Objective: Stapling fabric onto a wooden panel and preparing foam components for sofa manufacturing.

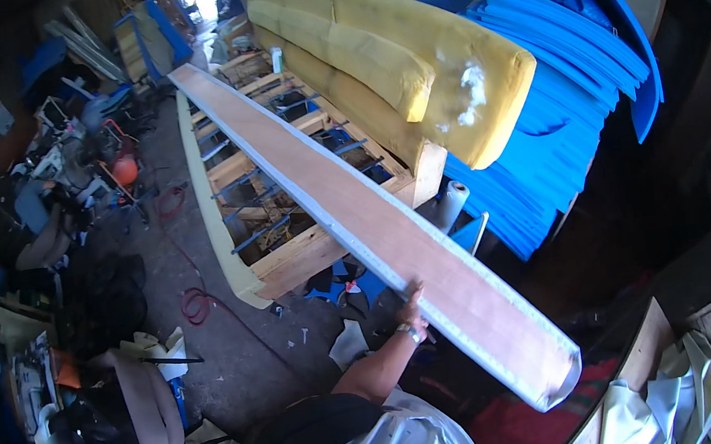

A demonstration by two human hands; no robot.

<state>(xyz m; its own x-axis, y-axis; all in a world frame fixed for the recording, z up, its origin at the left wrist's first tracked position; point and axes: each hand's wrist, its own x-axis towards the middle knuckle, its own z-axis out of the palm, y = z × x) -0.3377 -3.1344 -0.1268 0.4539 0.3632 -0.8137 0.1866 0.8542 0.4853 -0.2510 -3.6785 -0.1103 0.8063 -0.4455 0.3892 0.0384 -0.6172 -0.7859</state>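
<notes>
Left hand (412, 311) grips long, flat brown wood-like board (358, 208) with white edging, apparently supporting its near end; right hand unseen, state undeterminable.

Long board (378, 219): smooth, matt, wood-like face; pale edging (349, 242), cloth or plastic, cannot tell which; frame (298, 259) beneath board: bare, unvarnished wood; backrest (331, 32) right of board: matt yellow foam, fluffy white patch (472, 94); sheets (550, 62) farther right of board: smooth, foam-like; roll (454, 203) beside board: glossy, plastic-like
</notes>
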